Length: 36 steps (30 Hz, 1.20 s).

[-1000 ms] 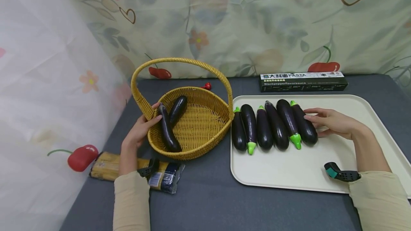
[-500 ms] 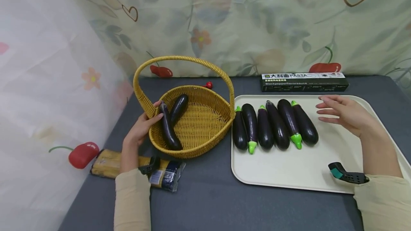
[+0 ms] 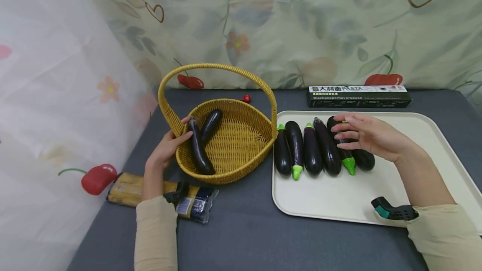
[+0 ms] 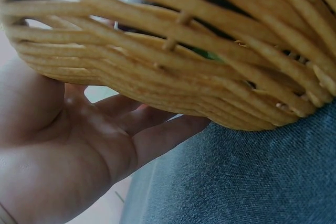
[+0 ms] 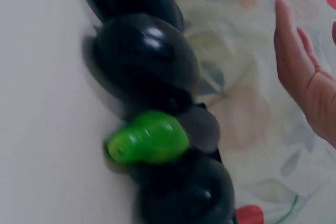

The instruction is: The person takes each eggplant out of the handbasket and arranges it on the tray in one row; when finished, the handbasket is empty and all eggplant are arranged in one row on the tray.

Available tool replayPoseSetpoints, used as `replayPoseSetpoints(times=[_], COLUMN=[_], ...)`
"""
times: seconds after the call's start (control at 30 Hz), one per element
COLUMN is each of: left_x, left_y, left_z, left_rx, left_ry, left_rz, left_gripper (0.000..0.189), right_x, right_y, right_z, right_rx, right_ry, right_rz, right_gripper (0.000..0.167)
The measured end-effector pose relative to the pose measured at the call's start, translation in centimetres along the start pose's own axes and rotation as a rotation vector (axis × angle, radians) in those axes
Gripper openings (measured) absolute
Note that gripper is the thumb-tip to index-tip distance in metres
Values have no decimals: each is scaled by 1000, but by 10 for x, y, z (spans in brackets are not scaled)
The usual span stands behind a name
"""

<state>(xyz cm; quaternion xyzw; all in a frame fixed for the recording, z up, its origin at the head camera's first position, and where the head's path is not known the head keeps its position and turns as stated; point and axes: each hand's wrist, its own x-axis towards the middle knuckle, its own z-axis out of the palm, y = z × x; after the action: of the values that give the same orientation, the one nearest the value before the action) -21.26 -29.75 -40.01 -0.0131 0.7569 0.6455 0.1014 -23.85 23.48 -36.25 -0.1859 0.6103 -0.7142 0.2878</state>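
My left hand (image 3: 164, 149) grips the basket (image 3: 239, 147) at 9 o'clock; my right hand (image 3: 373, 136), fingers loosely spread, hovers over the 3 o'clock end of 6 eggplants (image 3: 311, 149).

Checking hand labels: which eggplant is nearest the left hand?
The leftmost eggplant, along the left side of the wicker basket, its upper end beside the left hand. The basket's other eggplant lies farther from that hand; six eggplants are on the tray.

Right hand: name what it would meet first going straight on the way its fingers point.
Probably the basket handle: the right hand points left over the eggplants in the head view. Its height is unclear, so, if low, it might brush an eggplant first.
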Motion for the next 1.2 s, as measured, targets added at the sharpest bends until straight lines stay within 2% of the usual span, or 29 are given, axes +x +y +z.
replayPoseSetpoints(times=[0.1, 0.23, 0.4, 0.53, 0.67, 0.97, 1.2], left_x=[0, 0, 0, -1, -2, -3, -3], left_y=[0, -1, 0, 1, 1, 1, 0], left_z=[0, 0, 0, 1, 2, 0, 0], left_rx=[-10, -18, -13, -19, -30, -37, -28], left_ry=[-7, -16, -10, -10, -8, -11, -8], left_rz=[1, 5, 11, 7, 1, 6, 3], left_gripper=[66, 65, 65, 65, 65, 64, 64], right_x=[10, 23, 39, 51, 63, 87, 104], right_y=[-1, 0, 2, 1, -1, -5, -2], right_z=[12, 28, 47, 60, 75, 110, 137], right_rx=[59, 88, 69, 52, 37, 20, 30], right_ry=[-57, -88, -138, -187, -229, -298, -313], right_rz=[23, 90, 181, 221, 234, 246, 261], right_gripper=[29, 28, 35, 44, 50, 49, 50])
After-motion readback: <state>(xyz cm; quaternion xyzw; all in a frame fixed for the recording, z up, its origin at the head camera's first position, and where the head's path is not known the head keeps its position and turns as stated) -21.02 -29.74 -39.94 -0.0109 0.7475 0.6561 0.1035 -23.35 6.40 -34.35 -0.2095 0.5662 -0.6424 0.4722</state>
